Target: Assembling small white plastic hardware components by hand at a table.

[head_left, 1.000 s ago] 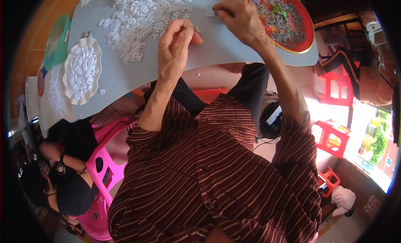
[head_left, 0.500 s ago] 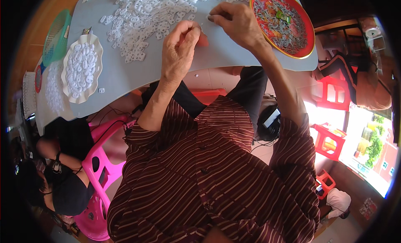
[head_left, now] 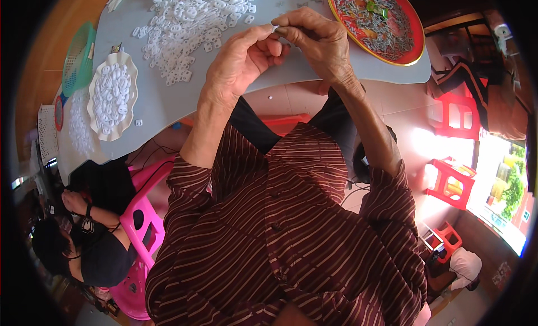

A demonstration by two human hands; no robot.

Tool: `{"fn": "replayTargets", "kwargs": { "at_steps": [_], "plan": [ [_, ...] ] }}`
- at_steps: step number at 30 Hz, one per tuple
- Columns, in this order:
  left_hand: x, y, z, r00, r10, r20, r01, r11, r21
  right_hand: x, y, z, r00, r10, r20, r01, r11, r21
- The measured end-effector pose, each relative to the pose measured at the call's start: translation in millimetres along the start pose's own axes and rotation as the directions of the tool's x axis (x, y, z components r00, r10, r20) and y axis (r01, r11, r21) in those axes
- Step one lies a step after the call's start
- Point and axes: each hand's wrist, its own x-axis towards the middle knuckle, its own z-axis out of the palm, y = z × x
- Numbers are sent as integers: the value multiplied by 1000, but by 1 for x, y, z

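Note:
My left hand [head_left: 238,62] pinches a small white plastic piece [head_left: 274,29] between thumb and forefinger, its other fingers loosely curled. My right hand [head_left: 322,45] meets it there, thumb and forefinger closed at the same spot. Whatever the right fingertips grip is too small to make out. Both hands are above the near edge of the grey table [head_left: 168,110]. Beyond my left hand spreads a pile of similar white plastic pieces [head_left: 190,31], some with holes. A round red tray [head_left: 416,23] with a gold rim, full of thin grey metal pins [head_left: 386,40], lies beyond my right hand.
On the left stands a scalloped cream dish [head_left: 134,82] of white pieces, near a green basket [head_left: 78,57]. A green object [head_left: 376,10] lies among the pins. A person [head_left: 101,242] sits by a pink chair [head_left: 143,230] at left. Red stools [head_left: 451,183] stand at right.
My right hand has moved left and my left hand has opened out somewhat, so their fingertips now meet at the white piece. The view has shifted slightly.

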Motion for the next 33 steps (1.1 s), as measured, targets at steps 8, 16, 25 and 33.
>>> {"fn": "replayTargets", "kwargs": {
  "at_steps": [8,16,25,33],
  "plan": [
    [-1,-9,9,1000,10,13,-10,1000,-25,-10,-2,-6,997,63,44,-67,992,105],
    [-5,-11,17,948,312,-61,-221,785,578,-13,-7,-12,979,203,-13,-203,979,13],
    [-6,-24,20,889,457,-38,-323,681,657,-15,-7,-9,984,178,-23,-179,983,-44],
    [-7,-24,16,874,474,-104,-350,765,541,5,-17,-5,985,170,-37,-173,929,-328]
  ]
}}
